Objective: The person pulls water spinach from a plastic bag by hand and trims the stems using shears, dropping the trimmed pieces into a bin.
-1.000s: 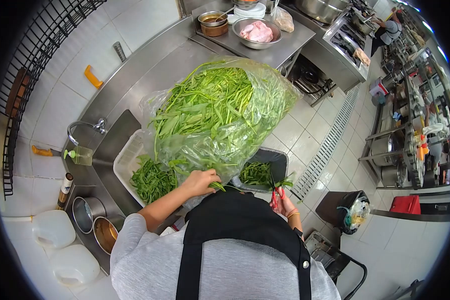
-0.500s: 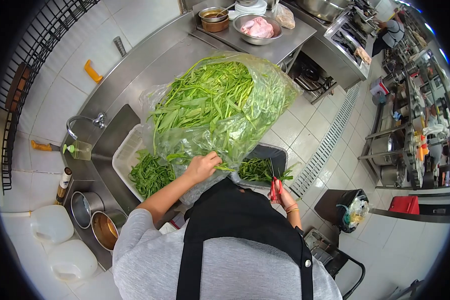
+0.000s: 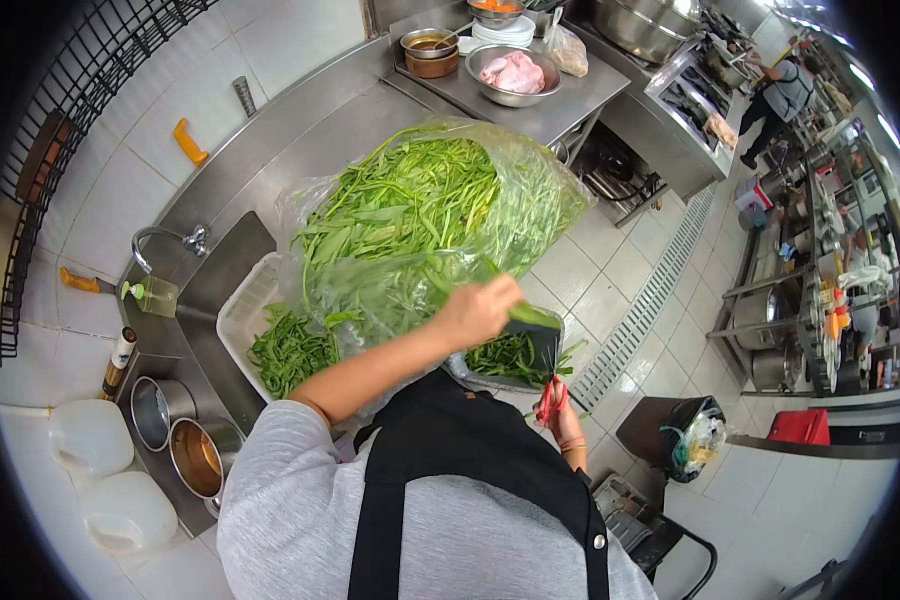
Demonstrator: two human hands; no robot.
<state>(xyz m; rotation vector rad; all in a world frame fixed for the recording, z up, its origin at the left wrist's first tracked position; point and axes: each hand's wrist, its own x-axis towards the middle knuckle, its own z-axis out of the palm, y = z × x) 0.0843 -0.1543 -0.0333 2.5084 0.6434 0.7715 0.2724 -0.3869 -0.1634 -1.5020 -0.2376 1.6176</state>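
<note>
My left hand (image 3: pixel 478 312) is closed around a few leafy green stems (image 3: pixel 530 316), a little blurred, over the near side of the bag. In my right hand (image 3: pixel 567 425) are red-handled scissors (image 3: pixel 553 398), blades pointing up beside a dark tub (image 3: pixel 542 350). Cut greens (image 3: pixel 500 358) lie in that tub. A large clear plastic bag (image 3: pixel 540 200) full of long leafy greens (image 3: pixel 410 195) rests at the sink's edge, its mouth spread wide. To its left, a white basket (image 3: pixel 232 318) holds more cut greens (image 3: pixel 292 352).
Around the sink are a faucet (image 3: pixel 170 236), a soap bottle (image 3: pixel 155 297) and two metal pots (image 3: pixel 198 455). A bowl of raw meat (image 3: pixel 513 78) stands on the back counter. A bin (image 3: pixel 660 430) sits on the floor at right; another person (image 3: pixel 782 95) stands by the stove.
My left hand has moved right and up from the bag's near edge, carrying stems toward the scissors. My right hand stays nearly in place. The far person has come further into view.
</note>
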